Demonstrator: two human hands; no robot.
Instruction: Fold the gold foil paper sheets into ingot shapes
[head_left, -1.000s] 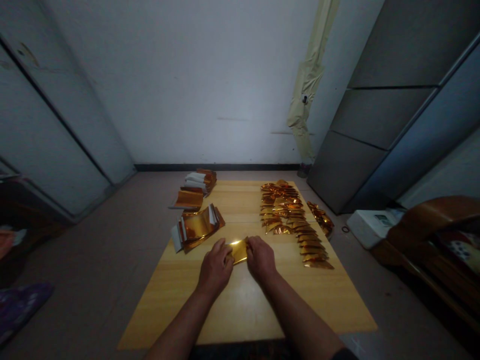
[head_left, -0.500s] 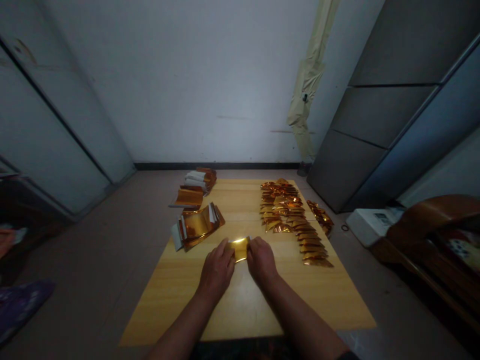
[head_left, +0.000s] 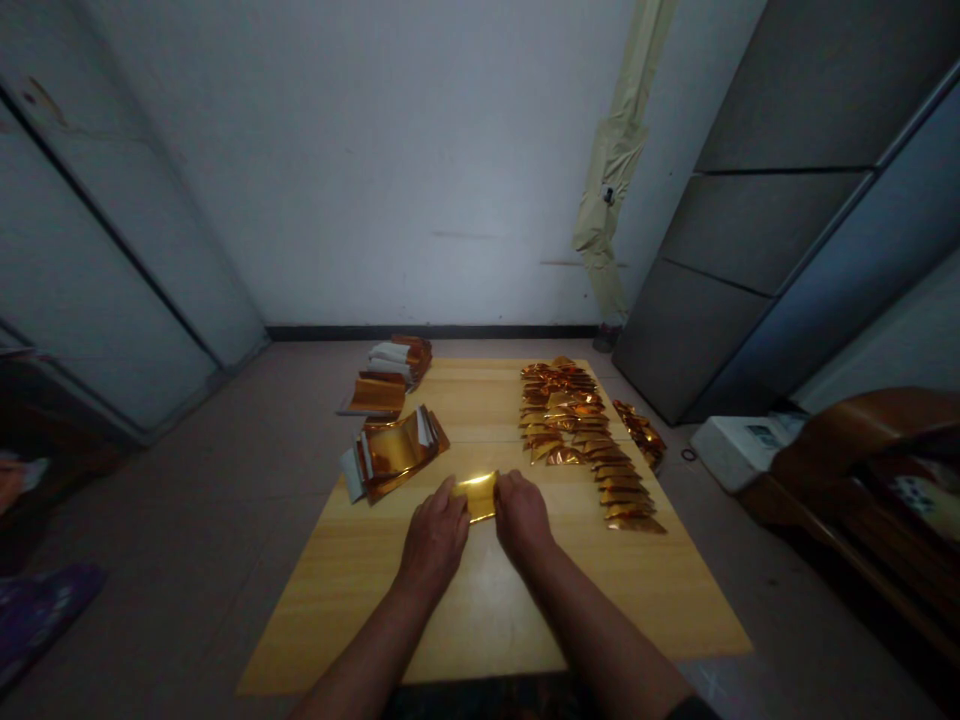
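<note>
A shiny gold foil paper sheet lies between my two hands at the middle of the wooden table. My left hand has its fingers closed on the sheet's left end. On the other end my right hand grips it, with the fingertips partly hidden. Left of my hands is a stack of gold foil sheets with pale grey backs, curled at the sides. Rows of folded gold foil pieces run along the table's right side, and the closest of them end near my right forearm.
The table has a light wood top. More foil sheets overhang its far left edge. Further folded foil pieces sit beyond the right edge. A grey refrigerator, a white box and a wooden armrest stand on the right.
Both hands keep their hold on the gold foil sheet and have barely moved. The fingers of my right hand shift slightly at its end. The camera view has moved a little.
</note>
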